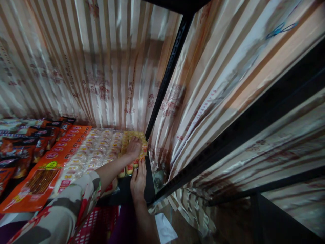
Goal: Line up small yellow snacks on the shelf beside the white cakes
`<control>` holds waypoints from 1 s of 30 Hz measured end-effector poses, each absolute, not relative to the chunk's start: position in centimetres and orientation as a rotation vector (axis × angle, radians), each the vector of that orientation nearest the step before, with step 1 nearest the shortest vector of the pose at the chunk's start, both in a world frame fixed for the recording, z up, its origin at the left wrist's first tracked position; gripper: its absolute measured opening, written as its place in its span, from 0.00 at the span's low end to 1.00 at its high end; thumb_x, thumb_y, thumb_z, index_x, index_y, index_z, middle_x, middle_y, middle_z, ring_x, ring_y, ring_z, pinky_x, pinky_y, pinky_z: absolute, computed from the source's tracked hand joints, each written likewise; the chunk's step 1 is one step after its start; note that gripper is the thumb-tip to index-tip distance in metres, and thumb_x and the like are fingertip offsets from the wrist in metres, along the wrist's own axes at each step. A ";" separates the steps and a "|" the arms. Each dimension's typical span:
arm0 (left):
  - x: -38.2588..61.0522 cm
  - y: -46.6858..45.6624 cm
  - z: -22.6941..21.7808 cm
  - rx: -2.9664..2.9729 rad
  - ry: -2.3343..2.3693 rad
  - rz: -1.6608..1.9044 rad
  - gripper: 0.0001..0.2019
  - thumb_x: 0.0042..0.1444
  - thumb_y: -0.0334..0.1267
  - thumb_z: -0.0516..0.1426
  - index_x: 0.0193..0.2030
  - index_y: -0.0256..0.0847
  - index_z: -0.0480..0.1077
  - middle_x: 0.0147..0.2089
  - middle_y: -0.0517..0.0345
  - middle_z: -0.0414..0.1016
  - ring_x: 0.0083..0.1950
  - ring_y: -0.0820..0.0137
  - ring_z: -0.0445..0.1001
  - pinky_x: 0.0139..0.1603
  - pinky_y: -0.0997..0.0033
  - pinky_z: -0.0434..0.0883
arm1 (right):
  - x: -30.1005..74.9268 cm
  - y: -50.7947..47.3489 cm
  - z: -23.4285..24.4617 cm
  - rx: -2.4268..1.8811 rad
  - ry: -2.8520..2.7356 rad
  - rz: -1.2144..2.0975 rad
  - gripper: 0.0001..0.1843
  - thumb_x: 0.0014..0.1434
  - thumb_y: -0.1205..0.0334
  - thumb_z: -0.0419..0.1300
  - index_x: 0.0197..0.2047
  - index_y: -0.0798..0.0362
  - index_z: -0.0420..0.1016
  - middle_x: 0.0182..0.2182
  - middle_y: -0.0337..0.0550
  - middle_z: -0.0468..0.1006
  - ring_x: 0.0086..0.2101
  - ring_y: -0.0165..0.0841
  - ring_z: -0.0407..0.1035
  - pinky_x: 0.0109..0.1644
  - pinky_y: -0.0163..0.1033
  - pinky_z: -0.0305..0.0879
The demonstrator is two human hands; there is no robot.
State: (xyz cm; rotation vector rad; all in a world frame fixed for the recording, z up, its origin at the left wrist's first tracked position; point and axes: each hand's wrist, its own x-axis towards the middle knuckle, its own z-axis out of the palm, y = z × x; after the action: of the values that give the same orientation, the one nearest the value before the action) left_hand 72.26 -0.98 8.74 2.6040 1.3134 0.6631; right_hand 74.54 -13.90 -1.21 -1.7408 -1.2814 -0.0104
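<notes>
Rows of small yellow snack packets (pixel 122 172) with red labels lie at the right end of a dark shelf. My left hand (pixel 134 148) rests over their middle, its back toward me and its fingers bent down out of sight. At the front right corner of these packets, my right hand (pixel 138 179) touches them with fingers stretched out and the thumb apart. Just left of the yellow rows lie clear-wrapped pale snacks (pixel 92 152), partly covered by my left forearm.
An orange snack bag (pixel 40 179) and several darker orange and black bags (pixel 19 149) lie farther left. A black upright post (pixel 166 76) stands beside the yellow packets. Striped printed sheeting (pixel 106 67) hangs behind. Below the shelf are a red basket (pixel 98 220) and a white paper (pixel 165 227).
</notes>
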 end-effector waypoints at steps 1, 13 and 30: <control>72.5 -0.7 8.7 2.602 1.323 0.676 0.11 0.57 0.26 0.47 0.37 0.35 0.70 0.42 0.48 0.71 0.49 0.65 0.64 0.52 0.65 0.62 | 74.5 -13.9 -1.1 -1.740 -1.284 -0.008 0.26 0.64 0.62 0.41 0.60 0.64 0.61 0.61 0.58 0.60 0.62 0.38 0.49 0.63 0.51 0.53; 74.0 1.0 8.7 2.620 1.312 0.677 0.13 0.53 0.22 0.47 0.35 0.33 0.72 0.38 0.47 0.72 0.47 0.63 0.66 0.52 0.62 0.62 | 74.5 -14.1 -0.8 -1.738 -1.265 0.004 0.25 0.63 0.62 0.42 0.59 0.64 0.62 0.60 0.58 0.62 0.61 0.39 0.52 0.61 0.51 0.55; 74.0 -0.4 10.5 2.264 1.251 0.982 0.06 0.57 0.29 0.49 0.34 0.39 0.67 0.34 0.57 0.71 0.38 0.70 0.69 0.42 0.71 0.65 | 74.5 -14.0 -1.1 -1.726 -1.264 -0.028 0.26 0.60 0.68 0.43 0.60 0.59 0.62 0.61 0.55 0.60 0.63 0.39 0.49 0.62 0.53 0.54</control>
State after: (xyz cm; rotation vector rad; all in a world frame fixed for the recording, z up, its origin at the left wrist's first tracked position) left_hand 73.99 -0.37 10.47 2.2638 1.2505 0.9818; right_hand 74.54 -13.95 -1.10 -1.7260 -1.2640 -0.0284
